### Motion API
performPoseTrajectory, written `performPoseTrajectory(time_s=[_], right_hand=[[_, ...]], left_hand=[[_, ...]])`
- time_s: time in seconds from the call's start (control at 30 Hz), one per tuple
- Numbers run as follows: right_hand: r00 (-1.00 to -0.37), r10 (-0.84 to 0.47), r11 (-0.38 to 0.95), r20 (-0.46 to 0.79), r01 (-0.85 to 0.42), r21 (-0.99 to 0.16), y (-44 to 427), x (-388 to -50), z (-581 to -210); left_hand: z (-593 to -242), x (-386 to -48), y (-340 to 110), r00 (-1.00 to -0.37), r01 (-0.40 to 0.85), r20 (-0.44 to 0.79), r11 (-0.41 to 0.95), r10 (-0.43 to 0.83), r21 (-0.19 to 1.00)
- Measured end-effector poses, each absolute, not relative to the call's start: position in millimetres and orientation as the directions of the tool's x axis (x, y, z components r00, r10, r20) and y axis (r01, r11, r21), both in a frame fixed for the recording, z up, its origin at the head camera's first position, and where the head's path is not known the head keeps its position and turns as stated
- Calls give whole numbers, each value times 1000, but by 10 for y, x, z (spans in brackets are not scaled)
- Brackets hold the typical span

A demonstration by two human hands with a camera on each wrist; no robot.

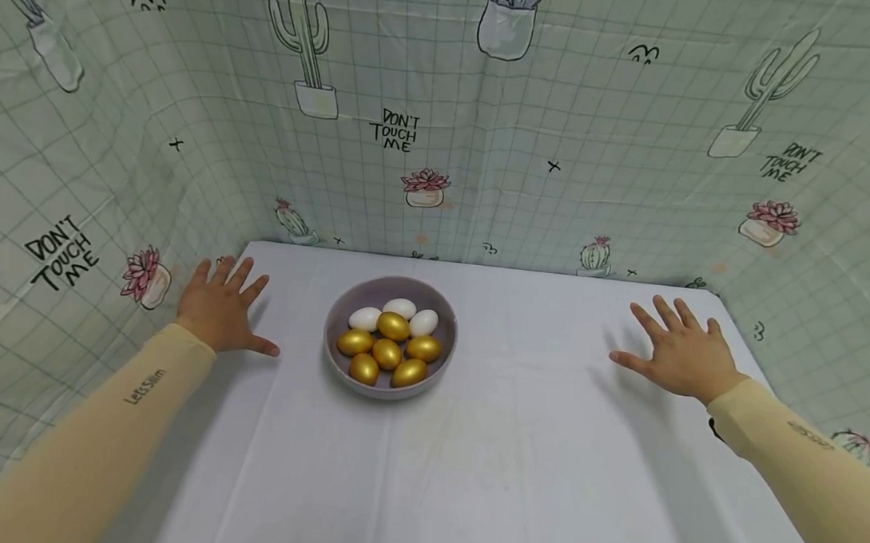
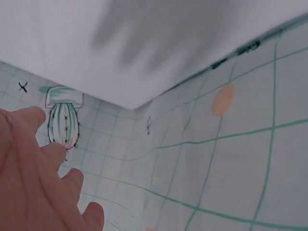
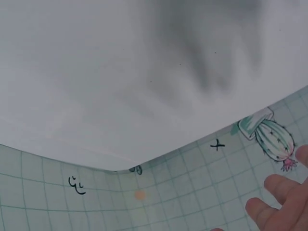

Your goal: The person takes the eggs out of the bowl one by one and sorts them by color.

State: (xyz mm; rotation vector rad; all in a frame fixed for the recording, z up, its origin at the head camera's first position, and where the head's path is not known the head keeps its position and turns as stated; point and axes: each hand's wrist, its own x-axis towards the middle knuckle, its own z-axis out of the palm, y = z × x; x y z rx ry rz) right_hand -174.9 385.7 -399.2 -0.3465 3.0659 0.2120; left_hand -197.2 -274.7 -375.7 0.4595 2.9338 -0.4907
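Note:
A round mauve bowl (image 1: 442,360) stands on the white table, left of the middle in the head view. In it lie several gold eggs (image 1: 386,354) in front and 3 white eggs (image 1: 400,308) toward the back. My left hand (image 1: 221,308) is held over the table's left edge with its fingers spread, left of the bowl and apart from it. Far to the right of the bowl, my right hand (image 1: 687,356) hovers over the table, its fingers also spread. Neither hand holds anything. Both wrist views show only fingers, table and cloth; the bowl is out of their sight.
The white table (image 1: 514,466) has its back edge just behind the bowl. A pale grid-patterned cloth (image 1: 509,202) with cactus drawings and lettering hangs behind the table and along its left and right sides. Each hand throws a shadow on the tabletop.

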Motion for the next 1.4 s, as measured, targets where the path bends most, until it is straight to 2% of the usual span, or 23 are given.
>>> performPoseTrajectory(time_s=[0.2,0.57,0.77,1.03,1.4], right_hand=[[-964,-261,953,-53,-266,143,3693,-1825,-3884],[-909,-414,892,-52,-417,173,3015,-2053,-3685],[-826,-563,815,-5,-556,160,2394,-2214,-3612],[-681,-732,676,9,-725,132,1571,-2311,-3572],[-557,-819,566,-140,-824,-30,877,-2399,-3681]], left_hand=[[-3775,-1942,-2651,-938,337,-180,900,297,-275],[-3881,-1830,-2319,-915,385,-175,916,363,-111],[-3923,-1786,-2171,-904,404,-176,913,389,-60],[-3951,-1760,-2016,-896,413,-175,911,408,4],[-3954,-1783,-1967,-900,396,-193,918,390,9]])
